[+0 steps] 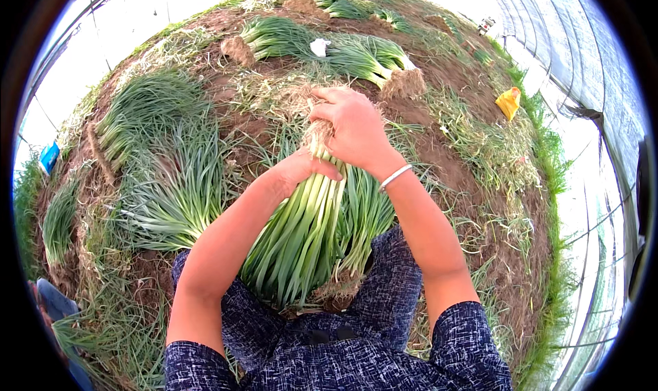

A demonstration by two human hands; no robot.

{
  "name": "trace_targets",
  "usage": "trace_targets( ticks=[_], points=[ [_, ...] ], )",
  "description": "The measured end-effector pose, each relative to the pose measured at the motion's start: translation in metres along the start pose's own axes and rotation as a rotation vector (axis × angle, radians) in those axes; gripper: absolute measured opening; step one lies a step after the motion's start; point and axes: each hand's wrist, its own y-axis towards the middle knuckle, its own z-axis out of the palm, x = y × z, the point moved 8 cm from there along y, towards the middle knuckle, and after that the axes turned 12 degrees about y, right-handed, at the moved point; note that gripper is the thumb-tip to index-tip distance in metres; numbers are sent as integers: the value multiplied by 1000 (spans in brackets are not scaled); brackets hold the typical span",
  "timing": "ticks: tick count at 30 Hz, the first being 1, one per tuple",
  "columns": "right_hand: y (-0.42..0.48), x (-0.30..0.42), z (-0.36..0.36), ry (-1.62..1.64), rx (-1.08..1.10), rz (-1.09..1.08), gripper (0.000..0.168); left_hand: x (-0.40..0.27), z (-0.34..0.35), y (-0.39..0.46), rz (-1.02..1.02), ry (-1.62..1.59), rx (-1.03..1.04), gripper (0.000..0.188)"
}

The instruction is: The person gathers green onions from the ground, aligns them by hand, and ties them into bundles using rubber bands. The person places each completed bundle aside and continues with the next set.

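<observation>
A bunch of long green-leaved allium plants (300, 221), with pale stalks and brown roots, hangs leaves-down between my knees. My left hand (308, 167) is wrapped around its stalks just below the roots. At the root end (320, 131) my right hand (349, 121) has its fingers curled over the fibrous roots; a pale bracelet (396, 177) circles that wrist. Behind the bunch, more of the same plants (362, 206) rest with their roots (342, 285) towards me. A loose spread of leaves (175, 195) lies on the ground beside my left arm.
Bundles of the plants lie at the left (146, 108) and ahead (282, 36), a white item (319, 47) among them. Withered leaf litter (483, 149) covers much of the soil. A yellow bag (509, 103) is at right, a blue packet (49, 157) at left. Another person's leg (54, 296) shows lower left.
</observation>
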Motion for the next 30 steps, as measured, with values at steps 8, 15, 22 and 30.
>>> trace_targets(
  ticks=[8,15,22,30],
  points=[
    [-17,-34,-15,392,-314,280,24,-7,7,-11,11,55,54,66],
    [3,-17,-9,246,-247,175,36,-3,6,-4,59,32,116,61],
    [1,-19,-8,136,-229,183,23,-7,10,-10,25,-8,43,60],
    [-34,-33,-39,324,-506,339,75,-18,-36,-3,178,-75,-123,65]
  ],
)
